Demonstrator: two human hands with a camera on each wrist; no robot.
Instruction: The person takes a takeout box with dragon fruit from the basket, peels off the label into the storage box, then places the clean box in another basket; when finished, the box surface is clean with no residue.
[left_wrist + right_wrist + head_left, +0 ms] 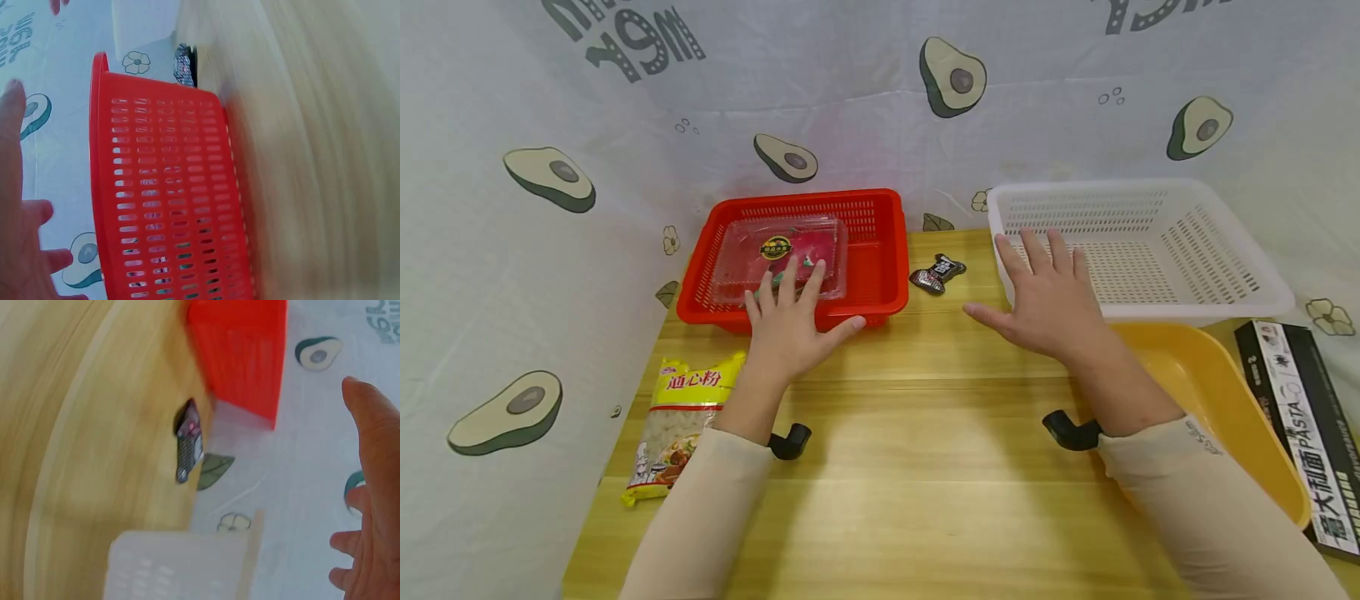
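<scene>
Toward back edge of tabletop (887, 500) | left hand (786, 333), right hand (1051, 308) spread | risk: fingers snagging red basket (872, 258) could tip clear box (778, 246)

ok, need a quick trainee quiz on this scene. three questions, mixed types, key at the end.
1. Multiple choice: where is the clear plastic box?
A) in the white basket
B) in the red basket
C) in neither basket

2. True or false: both hands are clenched into fists.

3. Fill the gap: in the head view, the black pasta box lies just to the ____ of the yellow tray.

Key:
1. B
2. False: the left hand and the right hand both have their fingers spread.
3. right
</scene>
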